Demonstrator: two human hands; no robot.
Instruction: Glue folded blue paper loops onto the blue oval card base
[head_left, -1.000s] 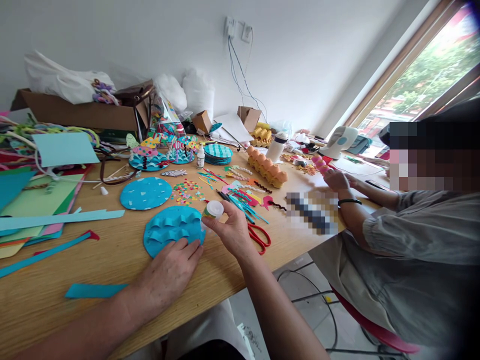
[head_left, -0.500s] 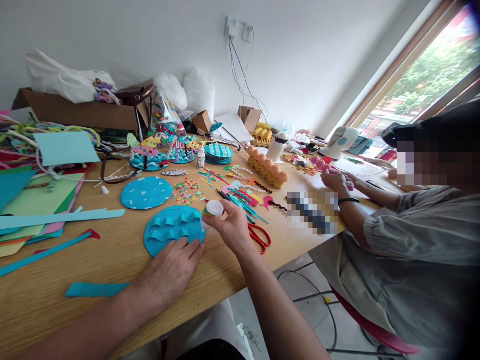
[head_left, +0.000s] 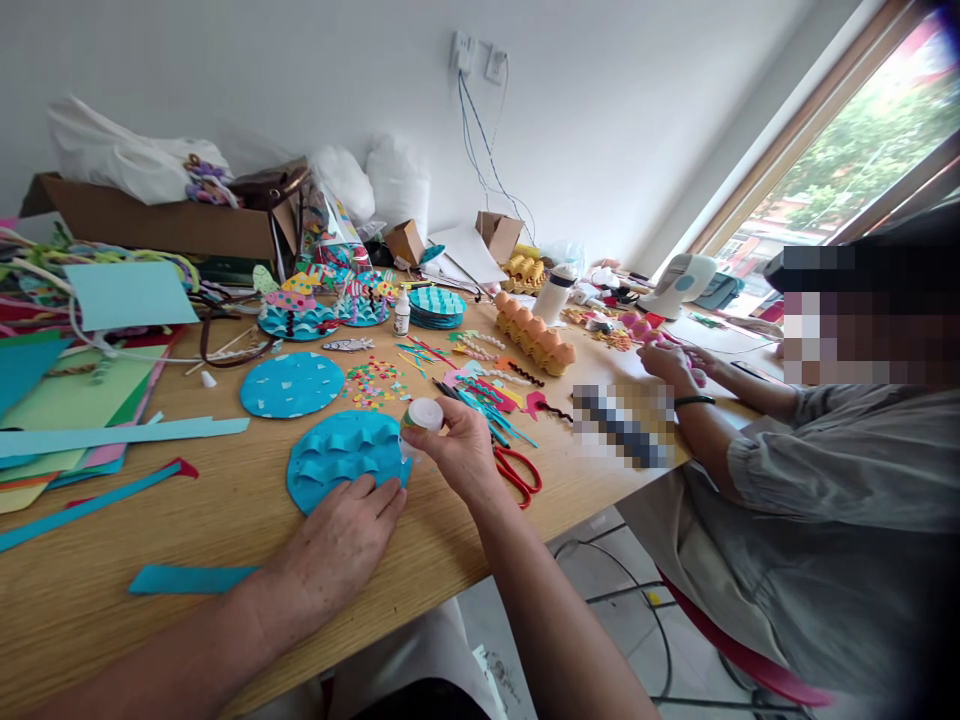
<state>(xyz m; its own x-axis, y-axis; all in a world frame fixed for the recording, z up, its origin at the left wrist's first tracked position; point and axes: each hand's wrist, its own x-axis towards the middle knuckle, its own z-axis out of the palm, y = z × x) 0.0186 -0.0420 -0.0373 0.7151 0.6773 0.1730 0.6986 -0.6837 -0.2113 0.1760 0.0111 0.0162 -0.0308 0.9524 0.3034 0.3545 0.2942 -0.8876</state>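
Note:
A round blue disc [head_left: 315, 450] with wavy blue paper strips lies on the table in front of me. My left hand [head_left: 358, 520] rests flat on its lower edge, fingers extended. Over the disc's right edge, my right hand [head_left: 454, 440] is closed around a small bottle [head_left: 422, 416] with a whitish round end, tilted toward the disc. A second blue disc [head_left: 292, 385] with pale flecks lies just behind. Red-handled scissors [head_left: 519, 476] lie beside my right wrist. Part of a blue strip [head_left: 191, 579] is under my left forearm.
Confetti pieces [head_left: 373, 382], a white glue bottle [head_left: 402, 313] and an orange egg carton [head_left: 534, 335] stand or lie farther back. Coloured paper sheets [head_left: 82, 395] cover the left side. At the right, another person's hands [head_left: 670, 362] hold something pink.
My right hand and the bottle have shifted very slightly left. My left hand stays on the disc. The other person's hands have moved a little.

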